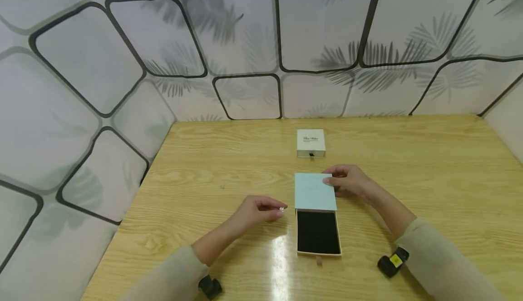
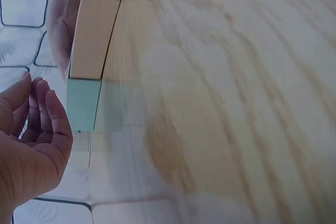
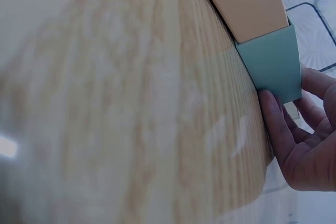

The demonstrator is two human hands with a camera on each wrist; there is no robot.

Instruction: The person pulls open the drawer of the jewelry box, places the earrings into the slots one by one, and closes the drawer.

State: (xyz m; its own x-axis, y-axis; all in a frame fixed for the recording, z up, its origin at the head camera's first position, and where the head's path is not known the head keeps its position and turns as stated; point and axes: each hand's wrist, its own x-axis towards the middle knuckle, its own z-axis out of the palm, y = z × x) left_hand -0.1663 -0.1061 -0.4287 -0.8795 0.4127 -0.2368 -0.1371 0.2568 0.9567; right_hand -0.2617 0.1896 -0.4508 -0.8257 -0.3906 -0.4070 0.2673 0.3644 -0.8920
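A light blue box sleeve (image 1: 313,193) lies on the table with its drawer (image 1: 319,254) slid out toward me. Black padding (image 1: 318,232) lines the drawer, and a small ribbon tab (image 1: 319,261) sticks out from its front. My right hand (image 1: 351,182) grips the sleeve at its far right corner, thumb on top; the right wrist view shows fingers around the sleeve's end (image 3: 273,66). Left of the box, my left hand (image 1: 255,212) pinches a tiny shiny white piece (image 1: 281,209) between thumb and fingertips. Its exact kind is too small to tell.
Behind the blue box stands a small white box (image 1: 311,143) with dark lettering and a black tab. A tiny clear bit (image 1: 222,186) lies on the wooden table (image 1: 196,155) to the left. A patterned wall (image 1: 245,56) borders the table's far edge.
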